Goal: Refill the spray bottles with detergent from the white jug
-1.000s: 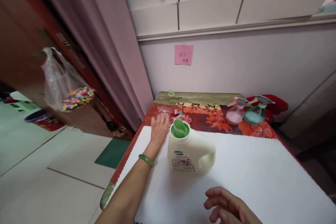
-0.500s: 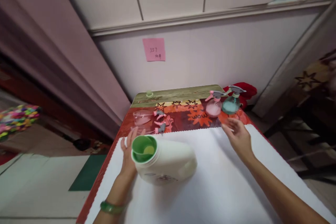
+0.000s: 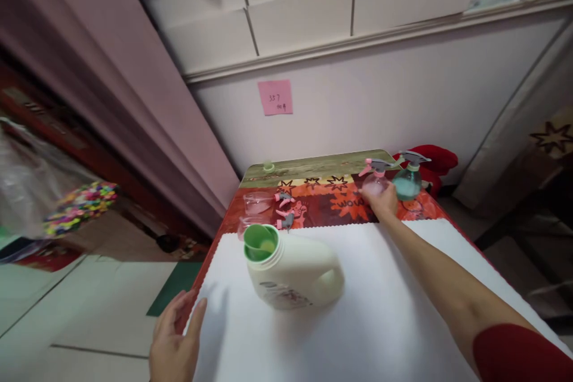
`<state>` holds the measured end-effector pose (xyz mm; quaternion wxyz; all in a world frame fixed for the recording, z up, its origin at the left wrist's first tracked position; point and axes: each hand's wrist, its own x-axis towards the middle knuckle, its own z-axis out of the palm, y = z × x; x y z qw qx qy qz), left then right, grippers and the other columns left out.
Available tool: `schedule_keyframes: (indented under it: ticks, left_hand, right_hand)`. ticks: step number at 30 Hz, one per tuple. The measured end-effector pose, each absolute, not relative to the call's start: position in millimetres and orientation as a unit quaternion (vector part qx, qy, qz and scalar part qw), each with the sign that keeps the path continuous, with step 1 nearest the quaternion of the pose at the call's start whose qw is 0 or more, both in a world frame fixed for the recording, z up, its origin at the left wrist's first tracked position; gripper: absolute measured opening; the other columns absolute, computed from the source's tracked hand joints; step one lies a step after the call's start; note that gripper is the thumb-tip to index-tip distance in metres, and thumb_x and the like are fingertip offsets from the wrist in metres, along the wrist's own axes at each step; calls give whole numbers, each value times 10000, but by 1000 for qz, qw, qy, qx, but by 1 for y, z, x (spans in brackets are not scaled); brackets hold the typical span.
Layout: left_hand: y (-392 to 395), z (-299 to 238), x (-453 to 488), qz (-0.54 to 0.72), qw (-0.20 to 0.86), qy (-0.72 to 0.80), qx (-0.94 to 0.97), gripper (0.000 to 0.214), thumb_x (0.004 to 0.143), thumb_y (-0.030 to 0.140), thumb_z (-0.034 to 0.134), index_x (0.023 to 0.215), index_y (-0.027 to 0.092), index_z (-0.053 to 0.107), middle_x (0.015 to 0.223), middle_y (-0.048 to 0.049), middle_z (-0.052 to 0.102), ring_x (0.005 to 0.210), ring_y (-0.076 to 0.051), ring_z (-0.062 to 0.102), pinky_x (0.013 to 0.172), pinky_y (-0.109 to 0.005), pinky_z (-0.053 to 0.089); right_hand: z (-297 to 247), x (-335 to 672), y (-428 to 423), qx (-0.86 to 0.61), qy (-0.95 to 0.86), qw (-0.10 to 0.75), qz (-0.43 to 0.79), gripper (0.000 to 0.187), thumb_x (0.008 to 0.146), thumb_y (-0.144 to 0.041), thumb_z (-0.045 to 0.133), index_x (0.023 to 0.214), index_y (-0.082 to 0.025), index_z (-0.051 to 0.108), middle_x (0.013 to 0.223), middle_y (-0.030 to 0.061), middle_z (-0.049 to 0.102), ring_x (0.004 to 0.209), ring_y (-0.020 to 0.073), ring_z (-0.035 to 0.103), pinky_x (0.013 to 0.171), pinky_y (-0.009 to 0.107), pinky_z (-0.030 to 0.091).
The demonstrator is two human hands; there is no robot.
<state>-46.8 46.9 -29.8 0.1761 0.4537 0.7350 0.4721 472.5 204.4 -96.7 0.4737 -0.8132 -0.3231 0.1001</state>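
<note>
At the far right part of the table, my right hand (image 3: 381, 200) has its thumb and fingers around the body of a pink spray bottle (image 3: 376, 181) with a grey and pink trigger head. A green spray bottle (image 3: 406, 184) stands just right of it, partly filled. My left hand (image 3: 176, 334) hovers at the table's left edge, fingers apart, holding nothing. Between the hands is a large white jug (image 3: 298, 274) with a green pouring spout (image 3: 261, 243) at its left end. Beyond it lie clear pink bottles (image 3: 257, 203) and two loose trigger heads (image 3: 286, 219).
A white sheet (image 3: 371, 322) with a scalloped edge covers the near table. A small green cap (image 3: 268, 166) sits at the far left corner. A red item (image 3: 441, 161) is behind the right corner. A pink note (image 3: 275, 97) is on the wall.
My right hand has moved forward and left onto the pink spray bottle. My left hand has drawn away from beside the jug, back toward the lower left. The view has shifted slightly.
</note>
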Motion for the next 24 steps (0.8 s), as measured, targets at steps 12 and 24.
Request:
schedule_keyframes:
  ticks: [12, 24]
  left_hand:
    - [0, 66, 24, 621, 226, 589, 466, 434, 778, 452, 798, 1130, 220, 693, 1118, -76, 736, 1025, -250, 689, 1020, -420, 517]
    - [-29, 102, 134, 548, 526, 346, 550, 343, 900, 473, 693, 1109, 202, 693, 1064, -105, 734, 1034, -285, 693, 934, -419, 536]
  right_hand:
    - [48, 425, 74, -673, -459, 568, 116, 942, 578, -580, 871, 1360, -231, 476, 1243, 143, 667, 1070, 323, 659, 858, 435, 532]
    - [61, 293, -64, -486, -628, 486, 365, 819, 548, -466, 947, 1282, -289, 631, 1307, 113, 679, 1168, 385, 627, 1052, 541, 468]
